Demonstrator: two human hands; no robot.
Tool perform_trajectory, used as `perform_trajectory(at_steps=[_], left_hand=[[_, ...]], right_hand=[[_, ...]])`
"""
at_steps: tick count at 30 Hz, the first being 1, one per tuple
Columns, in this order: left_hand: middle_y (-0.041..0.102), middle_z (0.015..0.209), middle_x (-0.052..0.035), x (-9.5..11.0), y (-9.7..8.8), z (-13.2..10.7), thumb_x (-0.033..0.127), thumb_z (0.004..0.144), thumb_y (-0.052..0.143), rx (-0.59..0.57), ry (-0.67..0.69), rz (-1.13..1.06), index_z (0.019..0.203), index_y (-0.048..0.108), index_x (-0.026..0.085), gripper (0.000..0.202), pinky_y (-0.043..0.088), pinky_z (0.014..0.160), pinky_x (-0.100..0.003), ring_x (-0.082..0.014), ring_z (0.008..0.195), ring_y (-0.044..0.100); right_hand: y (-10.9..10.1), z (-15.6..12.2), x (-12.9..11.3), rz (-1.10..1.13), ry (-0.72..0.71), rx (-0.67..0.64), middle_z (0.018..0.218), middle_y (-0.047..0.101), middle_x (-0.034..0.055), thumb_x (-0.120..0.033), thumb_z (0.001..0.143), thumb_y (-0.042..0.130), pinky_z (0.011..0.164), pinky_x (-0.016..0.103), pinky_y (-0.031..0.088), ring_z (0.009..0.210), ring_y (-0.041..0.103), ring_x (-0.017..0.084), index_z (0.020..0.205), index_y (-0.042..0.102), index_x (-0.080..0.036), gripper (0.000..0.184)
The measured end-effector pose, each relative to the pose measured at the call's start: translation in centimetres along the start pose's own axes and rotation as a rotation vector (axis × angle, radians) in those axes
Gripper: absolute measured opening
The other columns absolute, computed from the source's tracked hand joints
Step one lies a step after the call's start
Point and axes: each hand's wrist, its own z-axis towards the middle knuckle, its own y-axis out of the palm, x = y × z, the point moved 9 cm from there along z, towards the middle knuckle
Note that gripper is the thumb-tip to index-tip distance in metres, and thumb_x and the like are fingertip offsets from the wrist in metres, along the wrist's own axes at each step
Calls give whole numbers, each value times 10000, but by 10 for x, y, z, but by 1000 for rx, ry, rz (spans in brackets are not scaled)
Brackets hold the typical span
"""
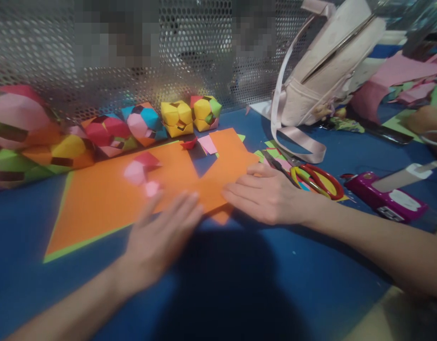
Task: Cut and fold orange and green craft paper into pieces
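Observation:
My left hand [164, 232], smeared by motion, reaches over the near edge of the orange paper [97, 208] with its fingers stretched out; whether it touches the sheet I cannot tell. My right hand [257, 196] lies with extended fingers on the right part of the orange paper, near a folded-looking orange piece [228, 151]. Green paper shows under the orange along its left and near edges. Small pink folded pieces [135, 171] and a red scrap [189, 144] rest on top. Beside my right forearm are scissors [321, 180] with red and yellow handles, over coloured paper scraps [278, 158].
Several folded paper balls [176, 118] line the perforated metal panel [195, 52] at the back. A pale pink backpack [317, 71] stands at back right, its strap trailing onto the blue tabletop [97, 293]. A purple device [385, 196] with a white plug lies at right.

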Motion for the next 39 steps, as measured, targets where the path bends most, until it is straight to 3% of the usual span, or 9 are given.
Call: perform_trajectory(at_steps=[7,10,14,20,26,34,39], left_hand=[[728,1204,-110,2,1,2,2,945,433,-11,39,52,1220,580,120,334,286,1216,-442,-189,1152,680],[737,1184,-119,3,3,1,17,945,452,-34,70,48,1183,583,114,288,308,1199,-462,-202,1122,694],[760,1106,-97,6,9,0,64,957,477,-87,122,39,1092,591,135,190,338,1161,-483,-215,1049,710],[733,912,-28,6,14,4,141,1029,356,-133,52,-77,937,624,191,287,467,860,-372,-175,832,663],[622,739,-8,3,17,3,183,1042,358,-203,-44,-311,802,620,191,355,417,639,-307,-139,642,522],[551,700,9,0,18,3,162,1016,433,-181,-101,-381,790,596,189,280,370,614,-302,-137,627,448],[437,601,39,-3,31,1,195,1023,398,-307,-150,-413,743,538,196,313,323,557,-298,-128,545,385]], right_hand=[[0,-1,1,16,8,22,893,741,80,-64,989,441,788,319,411,794,606,160,1051,661,-40,230],[3,0,-1,36,-15,14,874,741,68,-55,989,423,766,311,409,773,594,152,952,691,-73,271],[17,0,-9,76,-42,-116,709,668,20,-69,986,437,718,312,368,670,537,147,769,659,-137,317],[30,0,-21,163,-17,-152,656,589,6,-106,994,386,700,322,303,628,442,156,713,589,-180,354],[27,4,-26,198,126,-41,639,560,-2,-142,974,434,713,316,317,618,394,163,703,578,-190,310],[27,3,-31,236,107,-14,613,517,3,-117,948,424,690,306,319,611,366,166,659,560,-194,329],[23,2,-30,202,84,21,569,498,1,-111,947,420,702,309,316,591,346,165,594,523,-201,379]])
